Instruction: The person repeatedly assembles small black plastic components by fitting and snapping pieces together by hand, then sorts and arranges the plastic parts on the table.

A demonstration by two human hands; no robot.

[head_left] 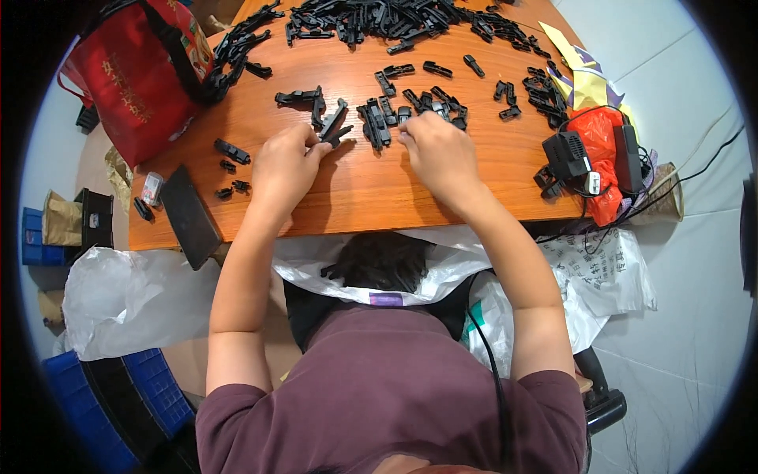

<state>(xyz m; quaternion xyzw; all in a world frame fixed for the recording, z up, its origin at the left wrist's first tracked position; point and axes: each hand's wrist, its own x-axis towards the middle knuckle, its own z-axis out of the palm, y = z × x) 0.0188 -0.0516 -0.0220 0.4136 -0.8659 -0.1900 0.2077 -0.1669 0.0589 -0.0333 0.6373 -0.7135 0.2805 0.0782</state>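
Observation:
My left hand (284, 170) pinches a long black plastic clip part (336, 120) between thumb and fingers, just above the wooden table. An L-shaped pair of black parts (304, 98) lies right behind it. My right hand (442, 162) is closed, its fingertips down by a small black piece (404, 116); whether it grips that piece is hidden. Between the hands lies a short row of black clip parts (373, 125) side by side. More black pieces (437, 103) sit just beyond my right knuckles.
A big heap of black parts (371, 20) covers the table's far side. A red bag (134, 79) stands at left, near a dark flat phone-like slab (189, 217). Black adapters (567, 158) and an orange-red plastic bag (596, 150) lie at right. A white sack (466, 249) with black parts rests on my lap.

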